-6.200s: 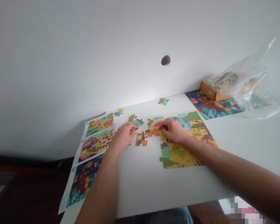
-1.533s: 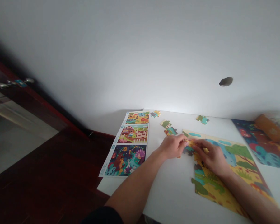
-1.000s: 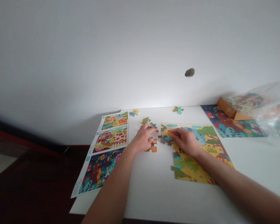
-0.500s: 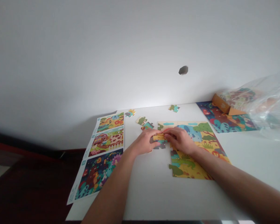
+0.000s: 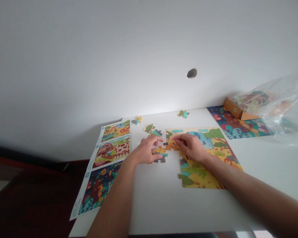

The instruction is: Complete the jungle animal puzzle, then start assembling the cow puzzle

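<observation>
The partly assembled jigsaw puzzle (image 5: 198, 168), with an elephant, a crocodile and trees on yellow ground, lies on the white table. My right hand (image 5: 192, 147) rests over its upper left part, thumb and fingers closed at an orange puzzle piece (image 5: 172, 145) by the puzzle's left edge. My left hand (image 5: 144, 151) is left of that, thumb and index finger spread apart. Its thumb touches yellow and grey puzzle pieces (image 5: 161, 158) lying flat. Green and teal loose pieces (image 5: 149, 128) lie just beyond the left fingers.
A sheet with three printed pictures (image 5: 111, 152) lies along the table's left side. Two more loose spots of pieces sit near the wall, a yellow-teal one (image 5: 137, 120) and a green-teal one (image 5: 183, 114). At right are a dark picture (image 5: 228, 127), an orange box (image 5: 234, 108) and clear plastic (image 5: 285, 115).
My left hand has moved left, off the piece near my right fingers, and its fingers have spread. The yellow and grey pieces shifted left with it. My right hand has stayed nearly in place.
</observation>
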### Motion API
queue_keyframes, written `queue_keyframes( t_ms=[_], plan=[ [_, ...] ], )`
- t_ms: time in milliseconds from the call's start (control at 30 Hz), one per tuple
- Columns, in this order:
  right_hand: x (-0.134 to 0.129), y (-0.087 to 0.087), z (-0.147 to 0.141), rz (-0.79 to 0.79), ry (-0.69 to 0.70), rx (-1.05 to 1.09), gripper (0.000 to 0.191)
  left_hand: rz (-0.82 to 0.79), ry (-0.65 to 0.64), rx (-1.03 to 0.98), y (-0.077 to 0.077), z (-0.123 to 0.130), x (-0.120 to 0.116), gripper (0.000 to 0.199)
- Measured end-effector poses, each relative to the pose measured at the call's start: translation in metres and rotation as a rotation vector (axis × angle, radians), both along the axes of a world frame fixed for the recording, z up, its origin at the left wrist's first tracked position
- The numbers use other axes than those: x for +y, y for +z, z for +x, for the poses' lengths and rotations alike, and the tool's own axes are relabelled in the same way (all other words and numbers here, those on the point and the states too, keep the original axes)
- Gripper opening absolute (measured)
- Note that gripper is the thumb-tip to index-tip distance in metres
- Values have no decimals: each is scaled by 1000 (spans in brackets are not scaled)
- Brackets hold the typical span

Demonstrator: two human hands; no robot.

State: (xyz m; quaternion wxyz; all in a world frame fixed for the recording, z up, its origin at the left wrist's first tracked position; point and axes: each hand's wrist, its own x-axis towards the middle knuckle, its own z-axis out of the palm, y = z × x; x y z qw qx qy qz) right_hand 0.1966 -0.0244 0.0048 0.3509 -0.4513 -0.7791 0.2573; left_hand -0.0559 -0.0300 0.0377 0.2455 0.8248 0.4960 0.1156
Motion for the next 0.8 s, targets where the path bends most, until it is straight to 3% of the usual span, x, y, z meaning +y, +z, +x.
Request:
queue_keyframes(
  t_ms=[600, 800],
  plan=[
    [-1, 4, -1, -22, -3, -10, 21, 20, 73, -49, -15, -2, 7, 45],
    [-1, 4, -1, -25, -5, -23, 21, 19, 46, -75, -16, -2, 8, 38]
  ],
)
